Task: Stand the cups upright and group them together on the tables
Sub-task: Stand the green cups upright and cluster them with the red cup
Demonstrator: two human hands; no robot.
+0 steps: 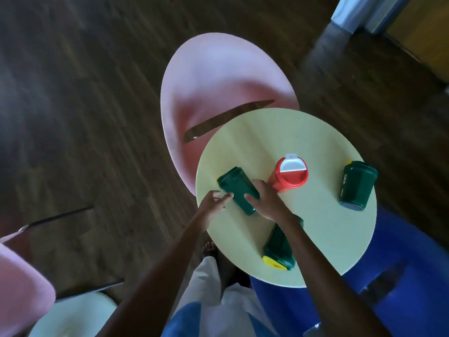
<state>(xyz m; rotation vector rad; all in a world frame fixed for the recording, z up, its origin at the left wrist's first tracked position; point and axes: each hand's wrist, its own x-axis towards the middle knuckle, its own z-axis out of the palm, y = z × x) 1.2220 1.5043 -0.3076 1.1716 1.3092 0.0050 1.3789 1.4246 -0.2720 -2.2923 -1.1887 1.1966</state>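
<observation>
On the round pale yellow table (315, 239) a dark green cup (234, 188) lies on its side at the left. My right hand (267, 203) grips its lower end, and the fingertips of my left hand (213, 203) touch its near side. A red cup (288, 175) with a grey lid flap stands upright in the middle. Another green cup (357, 184) lies on its side at the right. A third green cup (279, 249) with a yellow lid lies near the front edge, partly under my right forearm.
A pink chair (218, 76) stands behind the table and a blue seat (401, 276) lies under its right side. Another pink seat (21, 288) and a pale round table (75, 314) are at the lower left. Dark wood floor surrounds everything.
</observation>
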